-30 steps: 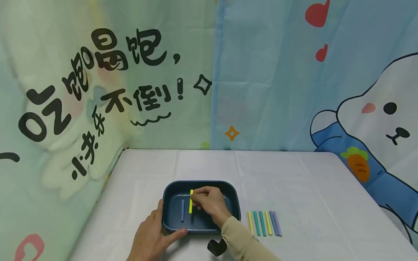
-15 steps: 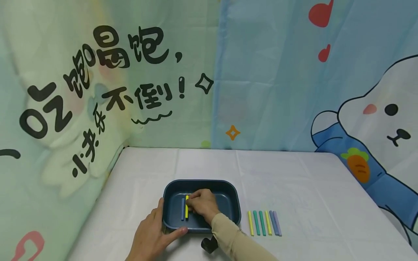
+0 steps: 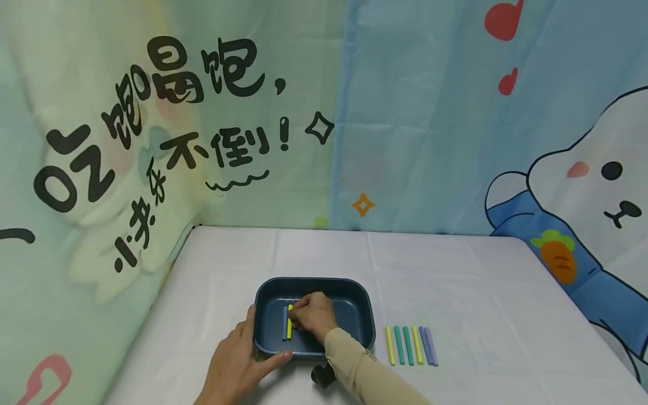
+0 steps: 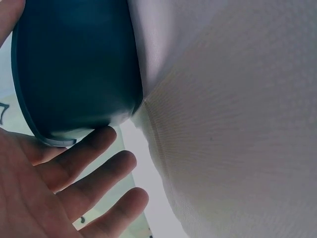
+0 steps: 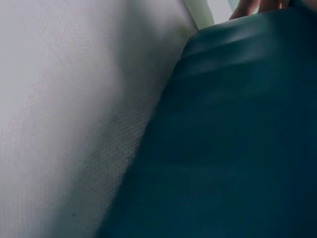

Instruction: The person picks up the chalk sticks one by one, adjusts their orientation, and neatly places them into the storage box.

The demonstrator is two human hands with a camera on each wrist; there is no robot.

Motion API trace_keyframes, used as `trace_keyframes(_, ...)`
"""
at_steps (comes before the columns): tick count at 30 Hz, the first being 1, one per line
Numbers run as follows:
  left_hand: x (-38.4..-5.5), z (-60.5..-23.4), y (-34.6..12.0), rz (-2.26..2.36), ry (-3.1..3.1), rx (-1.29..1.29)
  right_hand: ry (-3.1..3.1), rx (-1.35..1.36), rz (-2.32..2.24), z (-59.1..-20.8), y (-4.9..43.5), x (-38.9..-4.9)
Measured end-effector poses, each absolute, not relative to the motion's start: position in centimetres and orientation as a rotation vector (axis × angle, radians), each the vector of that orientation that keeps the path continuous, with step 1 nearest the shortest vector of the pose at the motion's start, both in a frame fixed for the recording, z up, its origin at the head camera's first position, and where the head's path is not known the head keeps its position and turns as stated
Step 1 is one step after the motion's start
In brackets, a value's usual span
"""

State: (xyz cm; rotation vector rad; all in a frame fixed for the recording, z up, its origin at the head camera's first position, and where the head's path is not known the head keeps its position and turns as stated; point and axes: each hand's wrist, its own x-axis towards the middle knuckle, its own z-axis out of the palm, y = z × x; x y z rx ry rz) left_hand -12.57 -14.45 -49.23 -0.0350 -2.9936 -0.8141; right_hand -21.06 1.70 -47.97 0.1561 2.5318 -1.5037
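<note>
right hand point(image 3: 315, 316) is inside the dark blue tray point(image 3: 354, 318), thumb and fingers pinching a yellow stick point(image 3: 289, 332) near its upper half. that stick is in the left part of the tray, lined up just beside a blue stick point(image 3: 284, 324); whether the two touch, i cannot tell. left hand point(image 3: 235, 355) lies at the tray's left near corner, its fingers along the left side and its thumb stretched along the near edge. seen from the left wrist, those fingers are straight and spread apart, with at least one against the outside of the tray.

right of the tray, on the white tabletop point(image 3: 455, 292), six more sticks lie side by side in a row: first yellow point(image 3: 390, 346), then two green point(image 3: 403, 345), another yellow point(image 3: 417, 345), then blue point(image 3: 424, 345) and purple point(image 3: 431, 346), the last pair close together. a beige sleeve point(image 3: 374, 371) covers the right forearm, and a black object point(image 3: 323, 376) shows beside the cuff. behind the tabletop hangs a printed curtain point(image 3: 415, 112) with black lettering and a white cartoon animal point(image 3: 577, 180) in blue.
</note>
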Motion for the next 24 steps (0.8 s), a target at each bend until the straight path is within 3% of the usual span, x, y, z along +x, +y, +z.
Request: trace_keyframes(24,-12.5,-48.9,-14.0,-0.764,-3.038,0.001,2.449,0.003,-1.57,-46.7,5.5,-19.2)
